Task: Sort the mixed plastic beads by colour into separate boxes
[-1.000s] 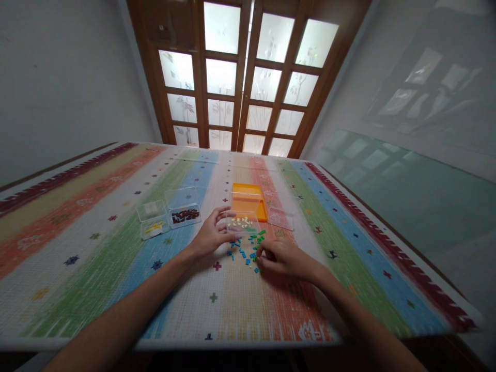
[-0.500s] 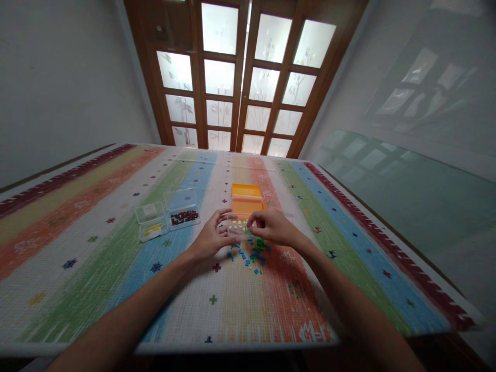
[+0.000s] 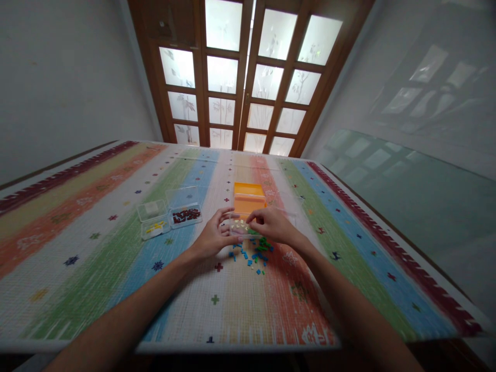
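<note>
Clamping the left hand's (image 3: 212, 236) fingers on the left end of a clear box (image 3: 248, 236) near frame centre; now bringing over it, from the loose green pieces (image 3: 263, 244) just below, the right hand (image 3: 274, 226), pinching fingers together, not showing on what.

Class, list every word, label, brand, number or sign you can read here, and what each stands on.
No words, brands, numbers or signs can be read.
White marks on the tablecloth: too blurred to tell whether they are letters.
Pale patch at the left box's lid: no legible print.
</note>
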